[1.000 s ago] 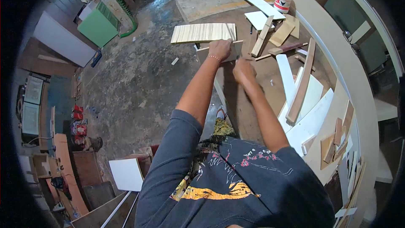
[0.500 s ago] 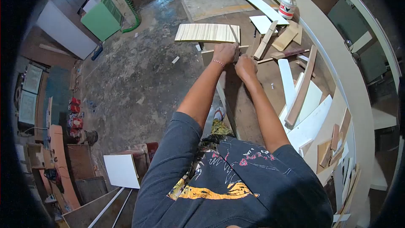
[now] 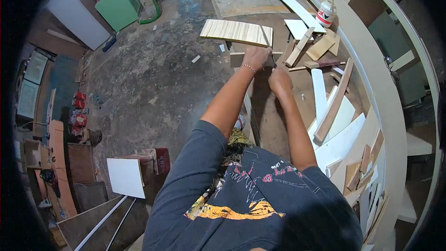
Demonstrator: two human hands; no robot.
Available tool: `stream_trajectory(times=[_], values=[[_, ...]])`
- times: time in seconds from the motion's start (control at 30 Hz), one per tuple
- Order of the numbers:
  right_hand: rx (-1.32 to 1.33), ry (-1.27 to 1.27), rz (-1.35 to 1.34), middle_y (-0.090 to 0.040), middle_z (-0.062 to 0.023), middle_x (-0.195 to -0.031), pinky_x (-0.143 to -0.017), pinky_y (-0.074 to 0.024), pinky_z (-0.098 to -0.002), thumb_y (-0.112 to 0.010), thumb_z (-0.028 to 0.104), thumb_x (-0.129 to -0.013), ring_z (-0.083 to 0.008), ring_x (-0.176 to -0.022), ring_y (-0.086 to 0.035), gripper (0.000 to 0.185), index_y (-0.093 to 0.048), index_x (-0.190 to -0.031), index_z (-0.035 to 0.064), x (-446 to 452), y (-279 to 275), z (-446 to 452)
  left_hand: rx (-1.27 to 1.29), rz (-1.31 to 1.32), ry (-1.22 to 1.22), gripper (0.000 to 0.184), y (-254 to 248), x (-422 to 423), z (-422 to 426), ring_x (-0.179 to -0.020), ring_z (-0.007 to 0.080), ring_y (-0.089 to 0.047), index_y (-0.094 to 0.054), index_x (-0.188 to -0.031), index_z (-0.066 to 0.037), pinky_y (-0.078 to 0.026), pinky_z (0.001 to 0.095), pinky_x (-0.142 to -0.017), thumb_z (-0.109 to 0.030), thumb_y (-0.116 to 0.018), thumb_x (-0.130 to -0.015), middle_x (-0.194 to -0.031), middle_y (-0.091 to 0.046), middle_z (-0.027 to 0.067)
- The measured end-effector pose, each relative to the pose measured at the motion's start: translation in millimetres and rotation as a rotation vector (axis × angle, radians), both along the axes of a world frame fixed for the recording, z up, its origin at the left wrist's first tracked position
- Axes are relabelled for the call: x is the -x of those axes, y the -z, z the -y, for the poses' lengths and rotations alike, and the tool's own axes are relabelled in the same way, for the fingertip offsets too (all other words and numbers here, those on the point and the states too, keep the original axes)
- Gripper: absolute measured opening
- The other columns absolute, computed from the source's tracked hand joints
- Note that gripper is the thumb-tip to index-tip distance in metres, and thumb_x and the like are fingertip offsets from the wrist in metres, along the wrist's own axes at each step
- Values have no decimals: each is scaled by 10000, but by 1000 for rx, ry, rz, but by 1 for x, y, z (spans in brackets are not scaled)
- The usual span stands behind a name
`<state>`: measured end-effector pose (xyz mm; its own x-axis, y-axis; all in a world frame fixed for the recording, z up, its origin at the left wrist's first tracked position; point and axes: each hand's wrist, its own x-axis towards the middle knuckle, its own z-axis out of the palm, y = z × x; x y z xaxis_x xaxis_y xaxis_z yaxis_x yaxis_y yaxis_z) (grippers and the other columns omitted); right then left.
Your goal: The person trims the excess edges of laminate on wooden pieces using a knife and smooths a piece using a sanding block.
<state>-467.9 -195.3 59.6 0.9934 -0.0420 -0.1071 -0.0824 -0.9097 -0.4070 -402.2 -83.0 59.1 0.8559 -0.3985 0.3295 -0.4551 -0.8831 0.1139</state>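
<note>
A panel with striped wood grain [image 3: 234,32] lies in front of me, jutting left over the floor. My left hand [image 3: 258,58] is closed at its near right edge, the fingertips partly hidden. My right hand [image 3: 281,81] is closed, nearer to my body and slightly right. From it a long, thin, dark tool [image 3: 266,36], like a file or narrow blade, runs forward past my left hand and across the panel's right end. Its handle is hidden in my fist. Just under my left hand a wooden block [image 3: 237,59] shows at the bench edge.
On the brown bench top [image 3: 274,121] lie wood offcuts [image 3: 299,46], white strips [image 3: 319,93] and a long batten [image 3: 334,100]. A white and red glue bottle [image 3: 326,14] stands at the back by the curved rim [image 3: 371,74]. A white board [image 3: 125,176] is at lower left.
My right hand has drawn back toward my body, away from my left hand. The panel now appears tilted a little, its right end lower. The whole view has shifted slightly.
</note>
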Motion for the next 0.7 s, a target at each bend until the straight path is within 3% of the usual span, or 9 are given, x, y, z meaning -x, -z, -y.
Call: stream_trajectory(times=[0.17, 0.43, 0.7], values=[[2, 83, 84, -560, -263, -882, -752, -421, -465, -346, 209, -856, -402, -866, -539, 299, -492, -939, -39, -23, 5, -7, 8, -25, 2, 137, 1, -11, 2, -681, 262, -612, -589, -810, -126, -470, 388, -539, -136, -472, -739, -707, -612, 116], [-6, 89, 31, -556, -281, -838, -708, -414, -488, -361, 194, -857, -411, -808, -547, 272, -455, -904, -57, 66, -13, 2, 25, -110, -20, 176, 1, -21, 0, -695, 291, -606, -595, -835, -99, -470, 401, -565, -146, -445, -755, -744, -611, 140], [-62, 148, 111, -555, -289, -798, -698, -421, -478, -356, 223, -860, -425, -777, -547, 307, -471, -884, -61, 27, 6, 14, -15, -143, -86, 204, -4, -21, -2, -715, 286, -600, -576, -900, -110, -469, 390, -581, -160, -554, -704, -745, -611, 126]])
